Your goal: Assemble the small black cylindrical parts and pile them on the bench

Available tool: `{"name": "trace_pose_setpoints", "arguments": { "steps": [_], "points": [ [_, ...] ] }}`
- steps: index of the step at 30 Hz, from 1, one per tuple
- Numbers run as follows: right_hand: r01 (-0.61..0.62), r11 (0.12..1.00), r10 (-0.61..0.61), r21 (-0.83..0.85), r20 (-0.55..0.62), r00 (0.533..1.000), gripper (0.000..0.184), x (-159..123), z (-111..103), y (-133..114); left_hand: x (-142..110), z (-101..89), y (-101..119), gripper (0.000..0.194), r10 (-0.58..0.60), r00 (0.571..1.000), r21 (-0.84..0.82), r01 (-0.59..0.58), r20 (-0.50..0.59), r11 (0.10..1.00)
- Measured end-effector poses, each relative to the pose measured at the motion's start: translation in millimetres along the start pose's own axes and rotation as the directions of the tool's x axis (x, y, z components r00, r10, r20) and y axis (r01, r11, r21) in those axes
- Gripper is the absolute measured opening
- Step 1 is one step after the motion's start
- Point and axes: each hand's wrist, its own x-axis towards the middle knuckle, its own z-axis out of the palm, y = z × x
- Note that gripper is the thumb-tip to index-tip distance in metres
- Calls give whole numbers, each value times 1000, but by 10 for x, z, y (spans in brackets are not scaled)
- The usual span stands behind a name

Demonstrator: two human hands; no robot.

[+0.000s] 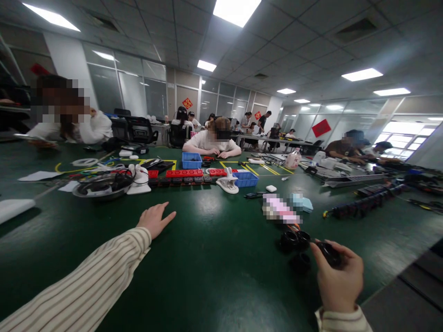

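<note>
My left hand [155, 220] rests on the green tabletop, fingers spread, with nothing in it. At the right, my right hand [341, 274] is closed around a small glossy black cup-like piece [328, 253], tilted between thumb and fingers. Just left of that hand stand more round black cup-like pieces [290, 240], close together on the table. Another black piece [301, 263] sits nearer to me, dark and hard to make out. Behind them lies a pink blurred object [281, 208], next to a light blue one [302, 203].
A metal bowl of dark cables [104, 184] stands left of a white clamp-like stand [139, 180]. Beyond my hands run a red-and-black strip [183, 177], a second white stand [228, 182] and blue bins [245, 179]. A person [212, 143] sits across the table.
</note>
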Motion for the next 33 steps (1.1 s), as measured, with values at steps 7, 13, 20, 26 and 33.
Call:
{"name": "trace_pose_setpoints", "arguments": {
  "steps": [7, 13, 20, 26, 33],
  "points": [
    [379, 838, -186, -393, 447, 875, 49, -136, -137, 63, -12, -13, 9, 70, -12, 1000, 15, 12, 10, 1000],
    [323, 830, -11, -455, 565, 825, 47, -170, -155, 243, -41, -50, 38, 69, -23, 1000, 5, 23, 11, 1000],
    [392, 828, -128, -400, 546, 828, 43, -187, -117, 390, -52, -60, 45, 69, -33, 999, -22, 33, 7, 999],
    [440, 774, -175, -454, 515, 839, 52, -147, -235, 310, -61, -47, 38, 68, -25, 999, -41, 24, -21, 999],
    [560, 812, -460, -167, 407, 789, 38, -526, -56, -514, -159, -125, 145, 62, 53, 988, -19, -57, -148, 998]
  ]
}}
